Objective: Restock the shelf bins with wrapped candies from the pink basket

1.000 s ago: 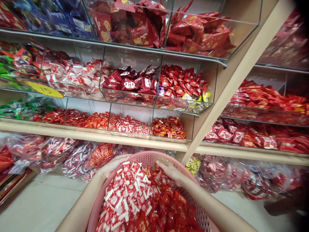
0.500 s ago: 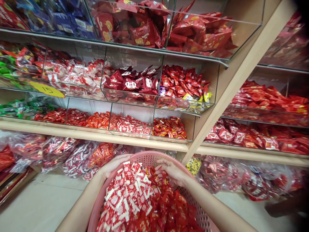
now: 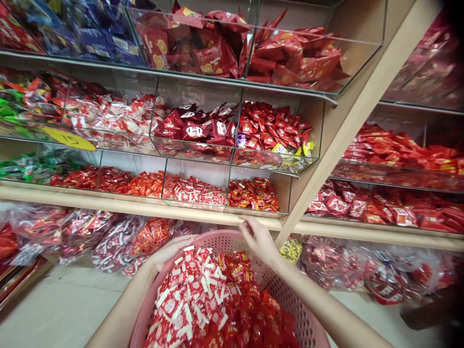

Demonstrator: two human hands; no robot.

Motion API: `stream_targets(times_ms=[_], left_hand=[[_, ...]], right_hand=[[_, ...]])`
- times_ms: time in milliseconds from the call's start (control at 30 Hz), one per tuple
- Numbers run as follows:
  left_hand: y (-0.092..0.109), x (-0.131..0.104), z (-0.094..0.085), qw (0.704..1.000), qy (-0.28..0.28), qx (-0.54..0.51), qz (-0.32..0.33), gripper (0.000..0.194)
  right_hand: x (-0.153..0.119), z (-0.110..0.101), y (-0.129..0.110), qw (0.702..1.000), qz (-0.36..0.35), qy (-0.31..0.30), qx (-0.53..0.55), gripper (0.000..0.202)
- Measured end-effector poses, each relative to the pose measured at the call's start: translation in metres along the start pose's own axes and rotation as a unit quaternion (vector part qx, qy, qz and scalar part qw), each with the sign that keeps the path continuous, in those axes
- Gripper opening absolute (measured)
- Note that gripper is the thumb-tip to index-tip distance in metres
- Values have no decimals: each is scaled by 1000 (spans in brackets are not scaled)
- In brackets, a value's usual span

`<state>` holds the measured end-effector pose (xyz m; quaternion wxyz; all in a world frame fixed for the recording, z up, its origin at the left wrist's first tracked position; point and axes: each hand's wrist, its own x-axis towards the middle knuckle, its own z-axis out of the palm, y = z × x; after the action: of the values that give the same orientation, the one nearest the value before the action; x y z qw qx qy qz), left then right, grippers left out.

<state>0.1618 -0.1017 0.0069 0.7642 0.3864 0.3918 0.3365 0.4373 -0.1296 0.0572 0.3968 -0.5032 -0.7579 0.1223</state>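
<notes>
Indoors, pink basket point(image 3: 215, 236): tilted toward the person, its far rim just before the wooden edge point(image 3: 145, 203) of the lowest shelf.
Left hand point(image 3: 174, 253): laid along the basket's far left rim, on the outside; how tightly the fingers close cannot be told.
Right hand point(image 3: 259, 241): fingers loosely parted, above the basket's far right rim and near the shelf's edge; whether the wrist touches the rim cannot be told.
White-and-red candies point(image 3: 188, 297): heaped against the basket's left wall.
Gold-lettered red candies point(image 3: 266, 311): piled toward the near right side.
Red-and-yellow candies point(image 3: 237, 268): bunched near the far rim.
Bottom row: clear bins, with red-and-yellow sweets point(image 3: 253, 194) at the right end, beside the white-and-red ones point(image 3: 197, 191).
Yellow tag point(image 3: 68, 139): marked "15," at the middle shelf's front edge.
Under the shelf: bulging plastic bags point(image 3: 118, 244) above a pale floor point(image 3: 72, 302).
</notes>
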Motion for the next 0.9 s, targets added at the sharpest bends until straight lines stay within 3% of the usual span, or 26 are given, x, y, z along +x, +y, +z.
stream_targets(times_ms=[167,267,400,467,667,900], left_hand=[[-1,2,0,1000,4,-5,-5,36],[-1,2,1,1000,-13,-6,0,39],[1,-1,3,1000,-25,2,-2,45],[2,-4,5,1000,-20,4,-3,45],[3,-4,6,1000,-15,1,-4,44],[4,-2,8,1000,-20,15,-2,44]], right_hand=[[54,-31,7,988,-16,92,-119,27],[80,-35,19,981,21,48,-184,41],[100,-33,31,961,110,-71,-242,71],[105,-31,36,952,132,-105,-255,72],[111,-23,42,938,161,-58,-301,61],[113,-23,35,925,174,-138,-310,75]])
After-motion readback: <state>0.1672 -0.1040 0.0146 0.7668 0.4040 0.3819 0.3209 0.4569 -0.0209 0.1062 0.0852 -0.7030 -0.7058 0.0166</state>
